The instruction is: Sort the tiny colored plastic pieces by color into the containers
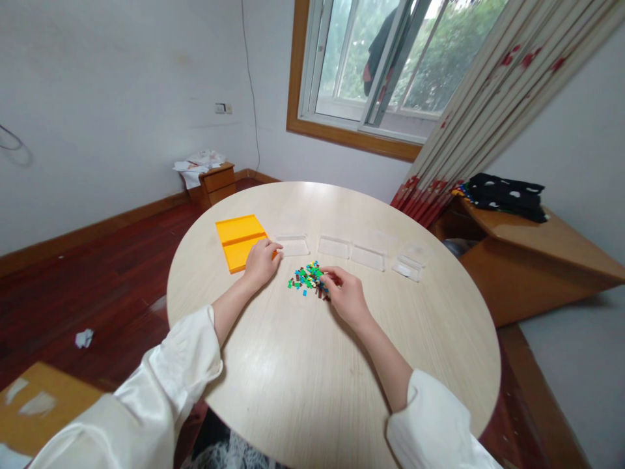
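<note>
A pile of small plastic building bricks (306,279) in green, blue, brown and yellow lies mid-table. At its right edge is my right hand (347,294), thumb and fingertips brought together among the bricks; whatever is between them is too small to make out. My left hand (262,262) rests with loosely bent fingers between the open orange plastic case (239,229) and the left clear box (295,246). Its fingertips are close to that box's left end; I cannot tell whether they touch. Nothing shows in this hand.
Two clear boxes (334,247) (368,257) stand side by side behind the pile. Farther right is a smaller clear box (408,268). All sit on a round pale wooden table (303,378). A brown cabinet (551,260) with dark cloth stands right, below the curtain (469,111).
</note>
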Demonstrator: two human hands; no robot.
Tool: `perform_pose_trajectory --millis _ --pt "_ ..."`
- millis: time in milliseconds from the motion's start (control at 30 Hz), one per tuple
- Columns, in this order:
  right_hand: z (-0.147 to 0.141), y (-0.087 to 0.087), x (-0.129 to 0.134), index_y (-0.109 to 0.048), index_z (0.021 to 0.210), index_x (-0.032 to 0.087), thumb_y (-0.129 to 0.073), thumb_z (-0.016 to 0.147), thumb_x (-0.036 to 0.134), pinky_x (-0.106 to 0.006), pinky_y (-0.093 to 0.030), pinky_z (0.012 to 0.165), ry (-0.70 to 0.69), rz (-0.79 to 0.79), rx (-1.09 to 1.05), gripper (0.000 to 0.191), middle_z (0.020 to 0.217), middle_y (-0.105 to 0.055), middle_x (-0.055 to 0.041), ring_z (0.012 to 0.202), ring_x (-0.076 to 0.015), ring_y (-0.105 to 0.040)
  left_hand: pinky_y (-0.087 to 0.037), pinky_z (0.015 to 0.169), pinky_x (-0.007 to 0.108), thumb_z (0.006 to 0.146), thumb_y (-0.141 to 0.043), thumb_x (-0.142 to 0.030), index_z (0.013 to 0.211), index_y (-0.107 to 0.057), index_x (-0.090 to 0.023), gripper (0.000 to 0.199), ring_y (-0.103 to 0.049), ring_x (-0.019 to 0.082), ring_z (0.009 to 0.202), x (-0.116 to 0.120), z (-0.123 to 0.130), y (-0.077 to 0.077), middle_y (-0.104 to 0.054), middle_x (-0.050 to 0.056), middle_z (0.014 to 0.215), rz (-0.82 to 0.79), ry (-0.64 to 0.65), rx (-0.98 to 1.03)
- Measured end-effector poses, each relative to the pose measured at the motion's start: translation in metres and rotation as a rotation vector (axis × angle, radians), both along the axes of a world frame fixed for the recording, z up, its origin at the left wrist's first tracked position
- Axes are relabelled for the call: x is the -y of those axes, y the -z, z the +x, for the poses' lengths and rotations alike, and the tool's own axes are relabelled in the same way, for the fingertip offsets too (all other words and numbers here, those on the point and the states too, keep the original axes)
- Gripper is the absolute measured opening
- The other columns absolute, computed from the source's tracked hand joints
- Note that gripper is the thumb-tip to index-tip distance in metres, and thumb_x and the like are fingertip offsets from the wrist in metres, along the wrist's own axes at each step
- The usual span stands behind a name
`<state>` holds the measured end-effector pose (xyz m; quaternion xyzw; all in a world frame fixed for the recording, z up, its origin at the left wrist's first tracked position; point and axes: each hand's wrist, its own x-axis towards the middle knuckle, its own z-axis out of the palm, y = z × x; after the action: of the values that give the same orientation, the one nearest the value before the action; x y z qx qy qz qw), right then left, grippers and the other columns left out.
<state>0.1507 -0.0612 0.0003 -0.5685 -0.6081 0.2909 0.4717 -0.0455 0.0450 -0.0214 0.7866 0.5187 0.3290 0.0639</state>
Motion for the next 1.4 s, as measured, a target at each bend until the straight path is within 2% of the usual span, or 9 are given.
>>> perform_pose_trajectory --millis 67,167,267,333,600,733,933,1200,1400 --pt "0.0 0.0 -0.001 -0.064 0.092 0.017 -0.055 0.076 0.032 -0.026 -0.047 0.046 0.026 -0.03 -0.108 0.024 0.065 -0.063 -0.0012 0.049 -0.0138 -0.057 -0.042 0.084 0.036 0.083 -0.051 -0.022 0.093 -0.066 -0.015 0.019 -0.054 0.022 0.092 0.002 0.001 -0.002 -0.06 0.01 0.091 0.043 0.055 0.078" --pt "0.0 0.002 -0.003 -0.063 0.099 0.015 -0.059 0.072 0.034 -0.026 -0.046 0.043 0.028 -0.061 -0.206 0.033 0.067 -0.063 -0.0012 0.048 -0.0132 -0.056 -0.043 0.083 0.032 0.082 -0.053 -0.02 0.093 -0.067 -0.015 0.018 -0.055 0.018 0.088 0.015 0.007 -0.009 -0.061 0.008 0.09 0.035 0.24 0.214" --pt "-0.002 0.004 -0.004 -0.062 0.104 0.014 -0.059 0.071 0.033 -0.024 -0.045 0.043 -0.013 -0.093 -0.265 0.038 0.065 -0.061 0.0002 0.047 -0.0114 -0.054 -0.045 0.075 0.028 0.082 -0.056 -0.021 0.102 -0.067 -0.016 0.023 -0.056 0.014 0.077 0.033 0.016 -0.016 -0.064 0.006 0.087 -0.119 0.439 0.313" --pt "-0.003 0.005 -0.003 -0.062 0.106 0.014 -0.059 0.072 0.033 -0.023 -0.045 0.045 -0.038 -0.105 -0.294 0.039 0.065 -0.062 0.0004 0.048 -0.0102 -0.053 -0.045 0.076 0.027 0.081 -0.059 -0.022 0.104 -0.067 -0.017 0.025 -0.057 0.014 0.078 0.042 0.021 -0.02 -0.065 0.005 0.088 -0.206 0.523 0.344" --pt "-0.007 0.005 -0.003 -0.065 0.104 0.016 -0.064 0.07 0.035 -0.024 -0.047 0.051 -0.1 -0.103 -0.342 0.04 0.065 -0.063 -0.0004 0.054 -0.0107 -0.055 -0.046 0.076 0.026 0.078 -0.062 -0.019 0.088 -0.071 -0.015 0.015 -0.061 0.014 0.078 0.046 0.026 -0.021 -0.069 0.006 0.084 -0.29 0.622 0.419" --pt "-0.007 0.005 -0.002 -0.066 0.104 0.014 -0.065 0.069 0.034 -0.023 -0.047 0.05 -0.107 -0.113 -0.366 0.041 0.064 -0.063 -0.0002 0.054 -0.0104 -0.056 -0.047 0.075 0.027 0.075 -0.064 -0.022 0.082 -0.071 -0.015 0.013 -0.062 0.015 0.077 0.045 0.027 -0.018 -0.07 0.006 0.082 -0.347 0.625 0.516" --pt "-0.007 0.006 -0.002 -0.066 0.104 0.014 -0.063 0.071 0.032 -0.023 -0.048 0.052 -0.08 -0.081 -0.352 0.037 0.067 -0.065 -0.0016 0.056 -0.0105 -0.057 -0.05 0.068 0.028 0.069 -0.069 -0.032 0.078 -0.068 -0.013 0.02 -0.063 0.015 0.068 0.042 0.029 -0.016 -0.069 0.006 0.075 -0.558 0.611 0.75" --pt "-0.004 0.012 -0.002 -0.068 0.101 0.017 -0.055 0.078 0.025 -0.026 -0.052 0.059 -0.039 0.051 -0.084 0.028 0.069 -0.069 -0.0028 0.059 -0.0135 -0.062 -0.053 0.076 0.034 0.057 -0.076 -0.032 0.073 -0.061 -0.012 0.029 -0.065 0.015 0.065 0.031 0.018 -0.033 -0.067 0.003 0.069 -0.615 0.37 1.247" --pt "-0.004 0.013 0.0 -0.067 0.1 0.018 -0.052 0.082 0.021 -0.029 -0.053 0.069 -0.046 0.171 0.161 0.024 0.082 -0.072 -0.005 0.07 -0.0153 -0.066 -0.052 0.062 0.024 0.062 -0.064 -0.02 0.071 -0.058 -0.013 0.013 -0.055 0.007 0.05 0.017 0.006 -0.035 -0.053 -0.005 0.057 -0.578 0.2 1.384"
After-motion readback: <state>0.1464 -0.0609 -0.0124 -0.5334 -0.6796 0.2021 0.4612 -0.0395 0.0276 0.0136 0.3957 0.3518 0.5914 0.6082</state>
